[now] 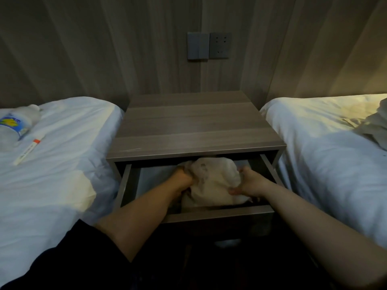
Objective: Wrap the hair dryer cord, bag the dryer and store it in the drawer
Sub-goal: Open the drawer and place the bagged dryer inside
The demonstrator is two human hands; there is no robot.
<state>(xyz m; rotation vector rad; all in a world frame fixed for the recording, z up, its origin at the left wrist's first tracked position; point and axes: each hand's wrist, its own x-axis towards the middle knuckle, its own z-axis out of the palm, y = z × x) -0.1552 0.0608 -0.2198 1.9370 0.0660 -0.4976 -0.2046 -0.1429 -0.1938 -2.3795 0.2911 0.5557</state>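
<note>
Gripping a bulging white cloth bag (215,181) from both sides inside the open drawer (217,214) of the bench (196,126). Clamped on the bag's left side with the left hand (184,178), fingers curled into the fabric; pinched at its right side with the right hand (250,182), fingers and thumb closed on a fold. Sitting toward the drawer's right half, top tucked just under the bench's front edge. Cannot tell what lies within the cloth. Flanked by two white beds: on the left bed (62,143), a water bottle (14,126) beside a slim white packet (29,148) with an orange band; on the right bed (314,143), crumpled cloth (372,126) at its right edge. Mounted on the wall behind, a grey switch (198,46) and socket (219,46).
</note>
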